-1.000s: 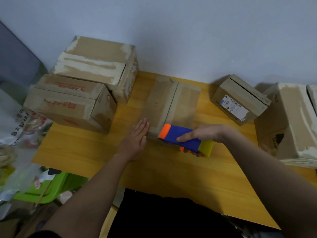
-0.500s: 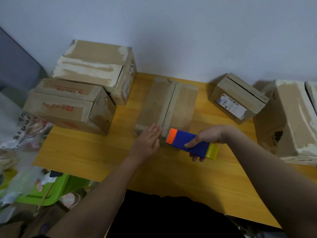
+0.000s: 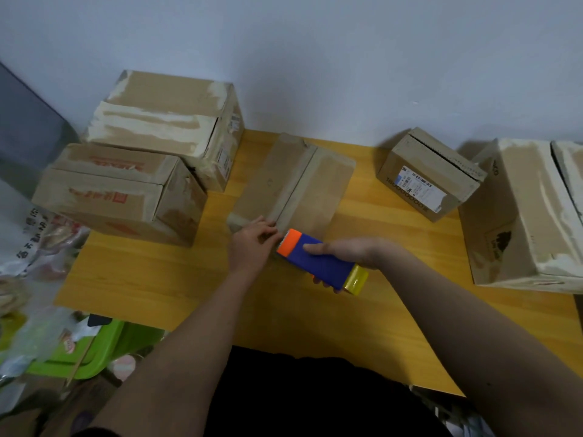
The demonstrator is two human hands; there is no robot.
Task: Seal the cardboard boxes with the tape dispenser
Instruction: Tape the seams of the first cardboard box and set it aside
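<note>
**Now starting the tape run on the middle box**

Right hand (image 3: 344, 252) is wrapping its fingers round the tape dispenser (image 3: 318, 261), thumb lying along the blue top, orange cutter end pointing at the near edge of the middle box (image 3: 293, 187); yellowish roll is sitting at the back end, w/ the forearm coming in from the near right. Probably angled like this so the tape end meets the centre seam.

Left hand (image 3: 252, 244) is pressing on the box's near edge just left of the seam, fingers bent over the corner, likely pinning the flap or tape end; can't tell which. Wrist is lying low over the worktop (image 3: 176, 275).

Other boxes are waiting: two stacked-looking ones far left (image 3: 120, 193), a small labelled one (image 3: 432, 175) far right.
</note>
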